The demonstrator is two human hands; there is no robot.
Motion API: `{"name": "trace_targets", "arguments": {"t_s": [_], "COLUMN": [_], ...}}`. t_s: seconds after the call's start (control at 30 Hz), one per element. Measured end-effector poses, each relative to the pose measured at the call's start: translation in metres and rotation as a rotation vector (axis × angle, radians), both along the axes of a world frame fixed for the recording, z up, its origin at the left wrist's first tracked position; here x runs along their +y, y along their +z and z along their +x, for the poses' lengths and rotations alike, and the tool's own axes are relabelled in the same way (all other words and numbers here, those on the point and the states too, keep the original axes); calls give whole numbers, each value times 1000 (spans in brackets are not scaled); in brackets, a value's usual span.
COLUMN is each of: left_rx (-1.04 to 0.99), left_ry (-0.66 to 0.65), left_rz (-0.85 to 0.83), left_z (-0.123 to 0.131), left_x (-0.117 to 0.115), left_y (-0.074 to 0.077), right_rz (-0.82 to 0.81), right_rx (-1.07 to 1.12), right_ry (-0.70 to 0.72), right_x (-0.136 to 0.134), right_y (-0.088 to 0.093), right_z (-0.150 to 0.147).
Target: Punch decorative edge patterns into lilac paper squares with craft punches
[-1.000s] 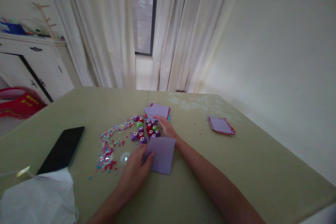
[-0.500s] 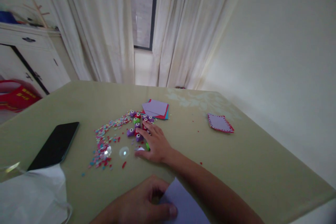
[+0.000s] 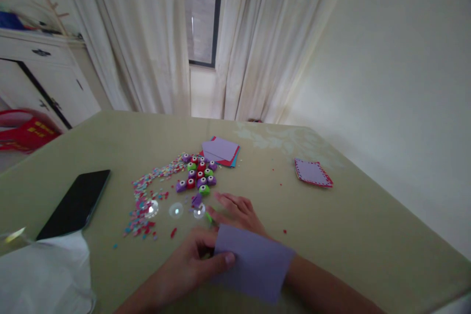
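Purple card (image 3: pixel 257 265) is pinched at its left edge by left hand (image 3: pixel 196 255), just near of loosely open, empty-looking right hand (image 3: pixel 241 213)

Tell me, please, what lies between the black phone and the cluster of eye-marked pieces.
A curving band of scattered, multicoloured confetti lies between the black phone and the eye-marked pieces, as the head view shows.

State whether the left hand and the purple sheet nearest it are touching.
Touching. The head view shows it: the left hand has its thumb lying across the face of the purple sheet, at its left edge.
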State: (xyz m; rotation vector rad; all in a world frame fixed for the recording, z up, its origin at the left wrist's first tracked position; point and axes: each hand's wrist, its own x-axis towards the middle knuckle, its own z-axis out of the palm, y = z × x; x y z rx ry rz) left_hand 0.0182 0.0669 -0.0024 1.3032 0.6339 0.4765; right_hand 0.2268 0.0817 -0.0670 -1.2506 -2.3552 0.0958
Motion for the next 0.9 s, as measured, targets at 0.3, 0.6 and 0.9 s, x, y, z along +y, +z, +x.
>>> {"name": "trace_targets", "arguments": {"t_s": [0.3,0.6,0.9], "left_rx": [206,-41,0], "left_ry": [720,807,764], "left_rz": [74,-179,-114], "left_z": [-3,-5,-8], "left_x": [25,25,26], "left_y": [-7,-18,-20], "right_rz": [-400,-829,-767], "right_rx": [347,1314,1622], "right_ry": [-146,-255,-350], "right_x": [-25,-19,-13], "right_y": [43,42,49], "right_z": [13,20,17]}}
